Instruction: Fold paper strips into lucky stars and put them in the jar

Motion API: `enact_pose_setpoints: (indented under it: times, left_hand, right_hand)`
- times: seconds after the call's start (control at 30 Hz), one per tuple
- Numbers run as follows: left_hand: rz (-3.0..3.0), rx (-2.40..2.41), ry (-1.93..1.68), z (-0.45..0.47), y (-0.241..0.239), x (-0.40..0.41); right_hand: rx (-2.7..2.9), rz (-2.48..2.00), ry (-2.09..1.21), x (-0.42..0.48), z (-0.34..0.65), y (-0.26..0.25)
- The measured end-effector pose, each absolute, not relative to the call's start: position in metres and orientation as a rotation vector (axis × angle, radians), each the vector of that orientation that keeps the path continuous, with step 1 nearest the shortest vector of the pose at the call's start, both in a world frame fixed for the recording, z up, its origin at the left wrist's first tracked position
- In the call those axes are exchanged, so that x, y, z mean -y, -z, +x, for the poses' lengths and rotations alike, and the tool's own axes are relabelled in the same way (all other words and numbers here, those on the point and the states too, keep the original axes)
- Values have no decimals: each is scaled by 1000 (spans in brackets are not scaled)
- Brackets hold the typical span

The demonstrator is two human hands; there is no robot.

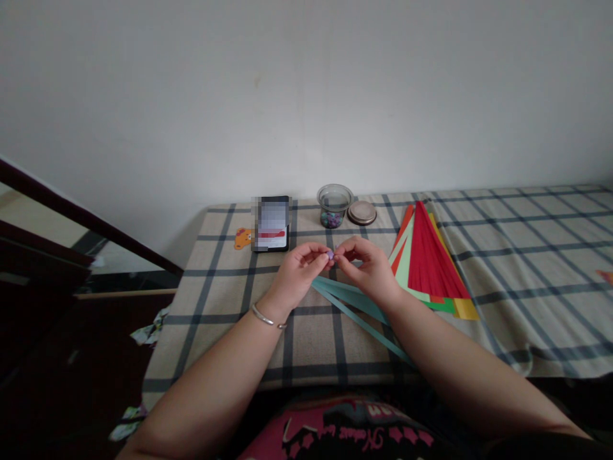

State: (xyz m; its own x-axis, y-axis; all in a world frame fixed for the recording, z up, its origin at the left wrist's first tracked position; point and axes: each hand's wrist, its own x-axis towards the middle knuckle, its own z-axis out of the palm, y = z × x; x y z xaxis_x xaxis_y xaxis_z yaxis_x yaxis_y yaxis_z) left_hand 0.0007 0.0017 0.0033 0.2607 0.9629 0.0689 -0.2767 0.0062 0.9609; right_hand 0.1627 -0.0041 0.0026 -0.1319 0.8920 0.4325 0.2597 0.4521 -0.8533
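Observation:
My left hand (299,268) and my right hand (366,265) meet above the table, fingertips pinched together on a tiny purple folded paper piece (330,255). A silver bangle sits on my left wrist. Under my right hand and forearm lie a few long teal paper strips (357,306), running toward me. To the right of my right hand a fan of coloured paper strips (428,262), mostly red with green, orange and yellow, rests on the cloth.
A checked tablecloth (220,300) covers the table against a white wall. Behind my hands stand a phone (272,223), a clear jar (334,206) holding small coloured pieces, and its lid (362,213). Dark furniture is at the left.

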Motion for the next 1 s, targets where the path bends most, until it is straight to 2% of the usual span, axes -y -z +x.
enact_pose_setpoints:
  times: [0.77,1.0]
  left_hand:
    - [1239,-807,-1174,0,-4,0]
    - [1449,-885,-1233,-1,-4,1]
  right_hand:
    - [1584,-1034,-833,3,161,-1]
    - [1634,-1074,-772,2,162,-3]
